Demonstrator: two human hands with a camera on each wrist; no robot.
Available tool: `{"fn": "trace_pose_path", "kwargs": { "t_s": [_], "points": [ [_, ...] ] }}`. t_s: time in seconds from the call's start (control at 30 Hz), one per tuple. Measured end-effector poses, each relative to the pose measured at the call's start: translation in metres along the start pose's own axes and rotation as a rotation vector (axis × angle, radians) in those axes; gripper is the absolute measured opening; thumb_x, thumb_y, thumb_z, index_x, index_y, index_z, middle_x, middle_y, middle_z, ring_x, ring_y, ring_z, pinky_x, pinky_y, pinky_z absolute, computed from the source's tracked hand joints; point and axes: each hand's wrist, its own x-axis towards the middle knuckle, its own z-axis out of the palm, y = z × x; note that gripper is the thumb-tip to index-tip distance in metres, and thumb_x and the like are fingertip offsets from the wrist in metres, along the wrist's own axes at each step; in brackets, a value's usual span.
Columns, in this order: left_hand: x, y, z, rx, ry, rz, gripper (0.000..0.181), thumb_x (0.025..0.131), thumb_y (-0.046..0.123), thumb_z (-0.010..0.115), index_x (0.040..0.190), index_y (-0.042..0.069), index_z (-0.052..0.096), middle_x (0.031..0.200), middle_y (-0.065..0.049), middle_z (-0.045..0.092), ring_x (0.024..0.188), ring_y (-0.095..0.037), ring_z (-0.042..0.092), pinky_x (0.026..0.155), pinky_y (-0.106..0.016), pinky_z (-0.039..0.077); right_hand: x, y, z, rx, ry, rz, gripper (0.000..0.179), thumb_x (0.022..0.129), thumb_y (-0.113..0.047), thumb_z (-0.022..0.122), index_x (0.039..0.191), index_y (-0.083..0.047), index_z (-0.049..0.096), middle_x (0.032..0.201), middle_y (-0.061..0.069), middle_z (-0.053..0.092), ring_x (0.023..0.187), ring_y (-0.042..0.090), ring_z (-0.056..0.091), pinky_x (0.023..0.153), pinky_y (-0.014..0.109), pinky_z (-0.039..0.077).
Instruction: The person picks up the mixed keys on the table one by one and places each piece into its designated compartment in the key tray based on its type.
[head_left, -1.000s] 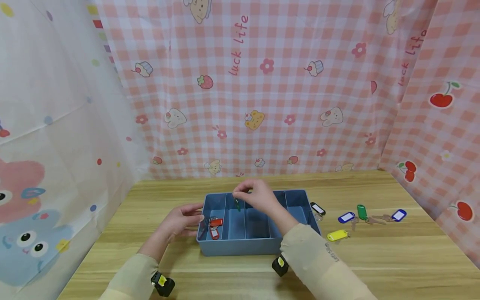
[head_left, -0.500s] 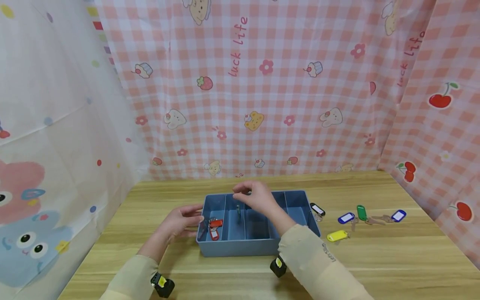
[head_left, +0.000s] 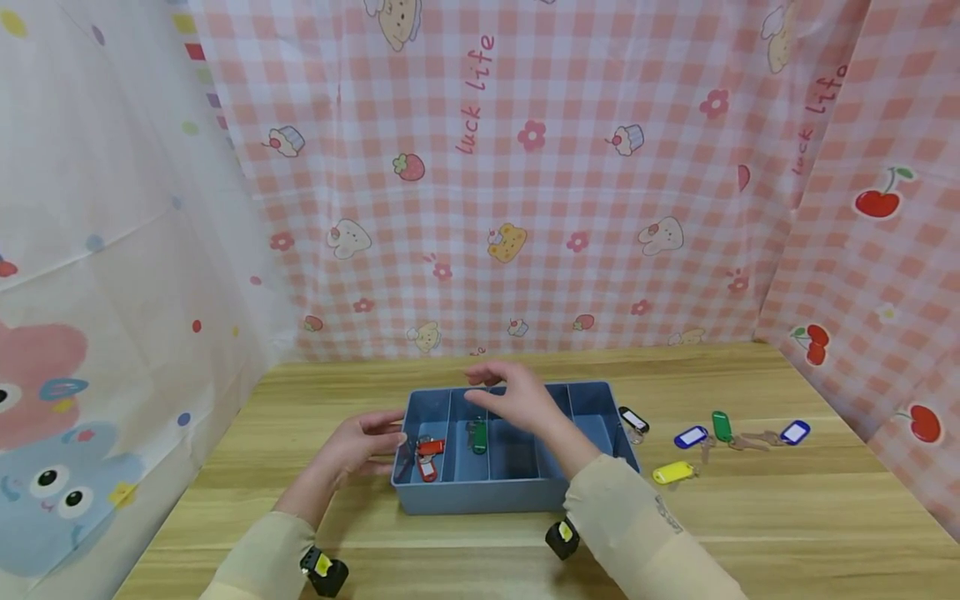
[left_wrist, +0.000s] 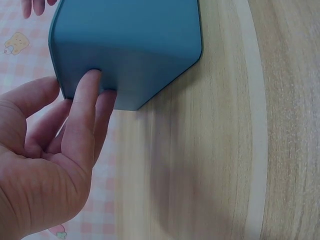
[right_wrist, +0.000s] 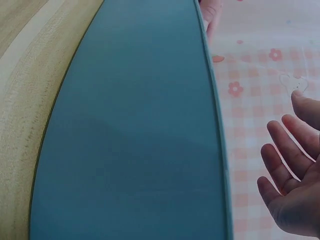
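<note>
A blue-grey divided box stands on the table. My left hand touches its left end, with fingertips against the outer wall and the thumb at the rim; the left wrist view shows these fingers fairly straight. My right hand hovers over the box with thumb and fingers spread apart and nothing between them; in the right wrist view the hand appears beside the rim. Below it, a green key tag with its key lies in the second compartment from the left. Red key tags lie in the leftmost compartment.
On the table right of the box lie a black key tag, a yellow one, two blue key tags and another green key tag, with keys. A pink checked curtain hangs behind the table.
My right hand has let go of the green key tag, which has dropped into the second compartment. Its fingers have spread apart. The left hand stays at the box.
</note>
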Motion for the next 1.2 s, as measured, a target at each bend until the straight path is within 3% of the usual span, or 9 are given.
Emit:
{"fn": "trace_pose_path", "kwargs": {
  "t_s": [0.37, 1.2],
  "points": [
    [-0.001, 0.001, 0.0, 0.004, 0.007, -0.004, 0.05, 0.095, 0.005, 0.066, 0.142, -0.001, 0.051, 0.135, -0.027, 0.054, 0.099, -0.024, 0.065, 0.074, -0.044, 0.06, -0.016, -0.004, -0.011, 0.013, -0.015, -0.051, 0.043, 0.093, -0.024, 0.072, 0.133, -0.013, 0.063, 0.126, 0.007, 0.066, 0.12, 0.027, 0.055, 0.102, 0.057, 0.042],
    [-0.002, 0.001, 0.001, 0.002, 0.01, -0.014, 0.051, 0.095, 0.006, 0.067, 0.143, 0.001, 0.051, 0.137, -0.027, 0.053, 0.104, -0.027, 0.063, 0.075, -0.045, 0.06, -0.052, 0.004, -0.044, -0.064, 0.061, -0.155, 0.051, 0.089, -0.025, 0.076, 0.136, -0.015, 0.06, 0.13, 0.001, 0.063, 0.124, 0.026, 0.051, 0.104, 0.057, 0.039]
  ]
}}
